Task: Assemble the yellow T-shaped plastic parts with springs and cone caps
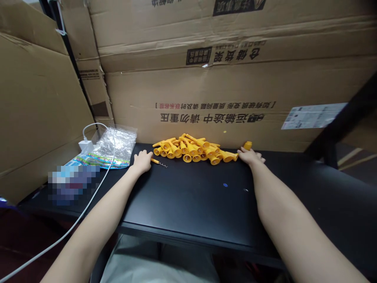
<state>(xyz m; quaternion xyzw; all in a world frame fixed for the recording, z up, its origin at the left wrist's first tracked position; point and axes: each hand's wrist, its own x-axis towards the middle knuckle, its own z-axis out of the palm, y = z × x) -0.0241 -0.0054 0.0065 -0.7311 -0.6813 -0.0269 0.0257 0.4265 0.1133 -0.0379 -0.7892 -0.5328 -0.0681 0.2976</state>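
My left hand (143, 161) is closed around a small yellow piece with a metal spiral (159, 162), whose corkscrew-like end sticks out to the right, just above the black tabletop. My right hand (251, 155) is closed on a short yellow plastic piece (247, 145), its top showing above the fingers; the rest is hidden. Between the hands lies a heap of yellow funnel-ended plastic pieces (191, 148), with many of their open mouths facing me. Bits of metal show inside some of them. The fingertips of my right hand are close to the heap's right end.
A cardboard sheet (188, 86) stands behind the black tabletop (188, 204). On the left lie a clear plastic bag (116, 143), a white charger (86, 146) and its white cable (97, 188). A small blue disc (225, 184) lies in front of the heap.
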